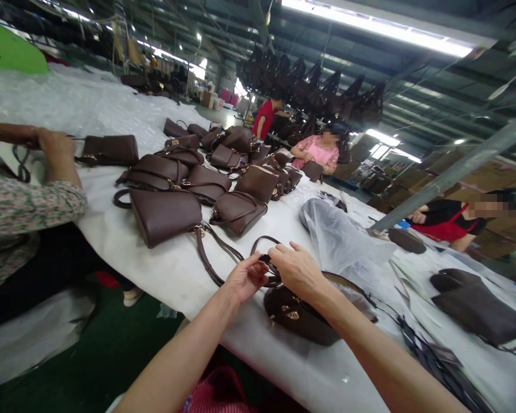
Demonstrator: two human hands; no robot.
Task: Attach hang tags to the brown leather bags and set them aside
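Note:
Both my hands meet at a thin dark brown bag strap (264, 240), just above the table's near edge. My left hand (247, 277) pinches the strap between thumb and fingers. From the other side my right hand (298, 268) grips it, its fingers bent over the strap. Below my right forearm lies a dark brown handbag (301, 318) with a gold clasp, partly hidden by that arm. Left of my hands, the looped strap (206, 264) of another brown handbag (167, 212) trails across the white table. What exactly sits between my fingertips is too small to make out.
Several brown handbags (208, 183) crowd the white-covered table (124, 252). Clear plastic sheeting (344, 226) lies beyond my right hand, dark straps (430, 355) to the right. A co-worker's arm (58, 152) reaches in from the left. A slanted metal pole (456, 166) and other people stand beyond.

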